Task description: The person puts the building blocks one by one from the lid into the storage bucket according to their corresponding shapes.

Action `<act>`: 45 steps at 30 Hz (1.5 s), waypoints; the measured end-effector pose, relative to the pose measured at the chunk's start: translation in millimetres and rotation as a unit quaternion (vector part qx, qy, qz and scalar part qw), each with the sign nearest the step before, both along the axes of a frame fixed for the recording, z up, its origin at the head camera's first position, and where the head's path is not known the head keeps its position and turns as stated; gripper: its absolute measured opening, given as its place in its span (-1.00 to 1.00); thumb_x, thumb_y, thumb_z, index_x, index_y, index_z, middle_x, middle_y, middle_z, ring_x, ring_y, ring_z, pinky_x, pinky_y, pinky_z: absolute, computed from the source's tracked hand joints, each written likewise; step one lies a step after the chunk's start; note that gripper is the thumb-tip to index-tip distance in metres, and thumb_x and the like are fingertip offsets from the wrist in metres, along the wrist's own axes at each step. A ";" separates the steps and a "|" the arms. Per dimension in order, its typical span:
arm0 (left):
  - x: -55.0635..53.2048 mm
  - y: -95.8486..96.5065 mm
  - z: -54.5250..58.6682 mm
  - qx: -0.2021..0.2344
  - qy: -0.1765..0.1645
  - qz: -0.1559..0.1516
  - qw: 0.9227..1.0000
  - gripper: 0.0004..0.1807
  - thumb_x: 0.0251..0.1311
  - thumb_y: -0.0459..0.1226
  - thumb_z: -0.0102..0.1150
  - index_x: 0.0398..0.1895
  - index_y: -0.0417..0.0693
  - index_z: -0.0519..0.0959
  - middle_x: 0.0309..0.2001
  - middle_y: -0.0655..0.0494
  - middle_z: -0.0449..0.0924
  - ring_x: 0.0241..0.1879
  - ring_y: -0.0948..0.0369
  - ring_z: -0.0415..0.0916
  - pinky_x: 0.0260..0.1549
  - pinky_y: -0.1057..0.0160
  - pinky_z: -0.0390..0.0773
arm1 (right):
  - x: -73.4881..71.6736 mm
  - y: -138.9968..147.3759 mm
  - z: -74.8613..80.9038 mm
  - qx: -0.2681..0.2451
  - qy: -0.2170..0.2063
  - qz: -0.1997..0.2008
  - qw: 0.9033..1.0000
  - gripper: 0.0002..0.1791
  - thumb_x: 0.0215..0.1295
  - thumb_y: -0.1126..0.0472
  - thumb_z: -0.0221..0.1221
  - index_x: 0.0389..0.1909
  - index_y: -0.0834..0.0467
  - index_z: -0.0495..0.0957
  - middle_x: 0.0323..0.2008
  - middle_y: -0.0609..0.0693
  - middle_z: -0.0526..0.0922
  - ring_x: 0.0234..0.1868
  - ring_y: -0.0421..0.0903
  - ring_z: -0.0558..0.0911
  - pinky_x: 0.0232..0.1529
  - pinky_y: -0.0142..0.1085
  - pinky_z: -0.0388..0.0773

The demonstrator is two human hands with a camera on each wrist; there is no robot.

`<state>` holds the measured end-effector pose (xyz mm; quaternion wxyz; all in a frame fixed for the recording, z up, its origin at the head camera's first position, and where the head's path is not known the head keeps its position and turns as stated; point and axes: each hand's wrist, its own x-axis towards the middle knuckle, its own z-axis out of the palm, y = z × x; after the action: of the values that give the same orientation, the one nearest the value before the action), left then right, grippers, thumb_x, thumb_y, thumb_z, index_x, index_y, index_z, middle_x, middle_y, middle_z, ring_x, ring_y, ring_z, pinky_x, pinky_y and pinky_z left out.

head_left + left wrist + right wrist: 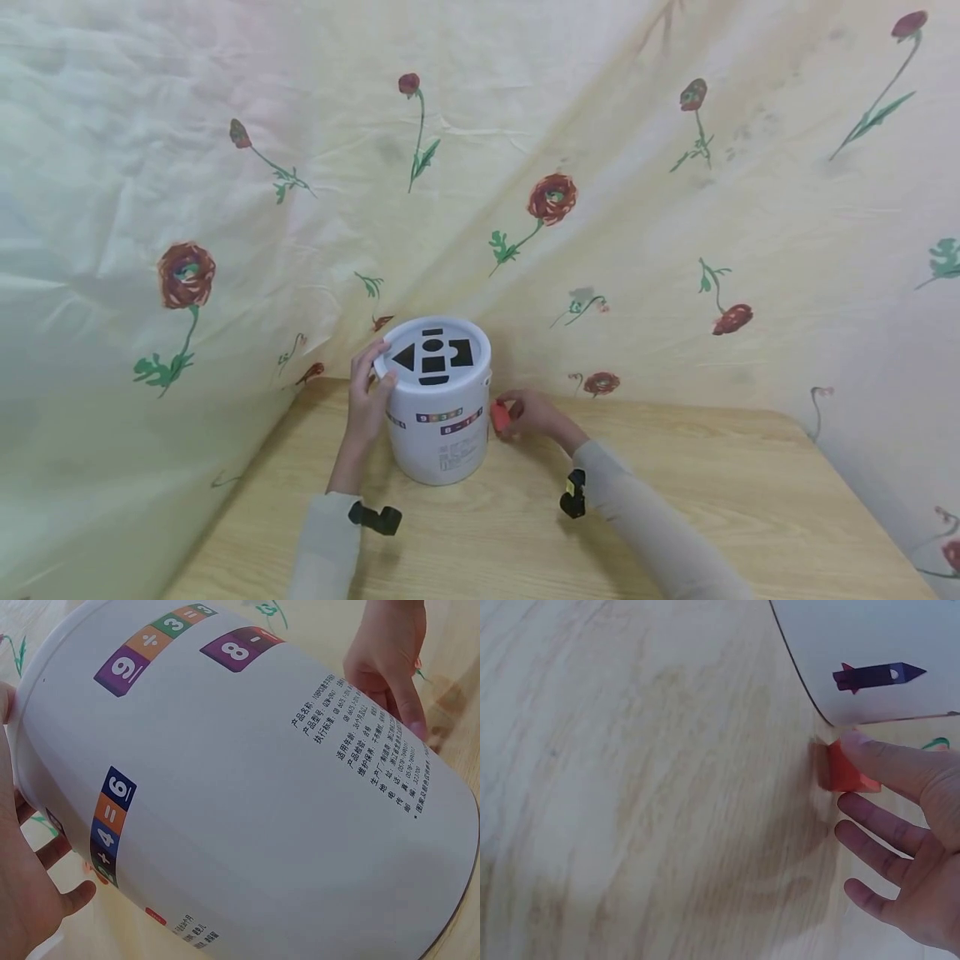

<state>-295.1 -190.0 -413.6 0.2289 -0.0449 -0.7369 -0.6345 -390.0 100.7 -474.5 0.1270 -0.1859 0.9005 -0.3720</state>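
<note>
A white bucket stands upright on the wooden table, its lid pierced by dark shaped holes, among them a triangle, a circle and rectangles. My left hand holds the bucket by its upper left side, fingers and thumb at the lid's rim. In the left wrist view, that hand lies along the printed bucket wall. To the right of the bucket, my right hand pinches a small red block between thumb and forefinger. The right wrist view shows the block low beside the bucket's base, its exact shape partly hidden by the thumb.
The wooden table extends to the right and toward me. A flower-printed cloth hangs close behind the bucket and down the left side. A black wrist camera sits on the left sleeve, another camera on the right.
</note>
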 end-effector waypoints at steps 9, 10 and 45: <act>22.6 9.0 25.8 -0.007 -0.001 0.000 1.000 -0.39 0.32 -0.27 -0.04 0.44 -0.24 0.32 0.53 -0.19 0.09 0.51 -0.16 0.06 0.46 -0.38 0.03 | 1.2 -8.2 -3.0 0.013 0.026 -0.001 1.000 -0.46 0.04 0.35 0.49 0.11 0.21 0.63 -0.20 0.08 0.72 -0.25 -0.03 0.63 -0.19 -0.19 0.69; 19.9 7.9 22.5 -0.005 0.001 0.000 1.000 -0.39 0.32 -0.27 -0.03 0.44 -0.23 0.33 0.53 -0.18 0.10 0.51 -0.14 0.07 0.47 -0.36 0.03 | 1.2 -8.6 -2.5 0.015 0.028 0.001 1.000 -0.50 0.07 0.33 0.48 0.09 0.22 0.64 -0.19 0.09 0.72 -0.24 -0.03 0.64 -0.18 -0.17 0.70; -5.9 -2.4 -9.4 -0.017 0.012 0.017 1.000 -0.42 0.34 -0.10 0.04 0.44 0.12 0.38 0.50 0.05 0.17 0.48 0.00 0.15 0.46 -0.29 0.14 | -8.3 2.2 6.3 0.049 0.007 0.102 0.994 -0.86 0.34 0.27 0.29 -0.18 0.16 0.78 -0.22 0.01 0.81 -0.20 -0.08 0.69 -0.02 -0.19 0.66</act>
<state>-301.0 -192.3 -423.1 0.2474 -0.0438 -0.7455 -0.6174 -398.3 102.8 -468.2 0.1667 -0.2731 0.8949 -0.3111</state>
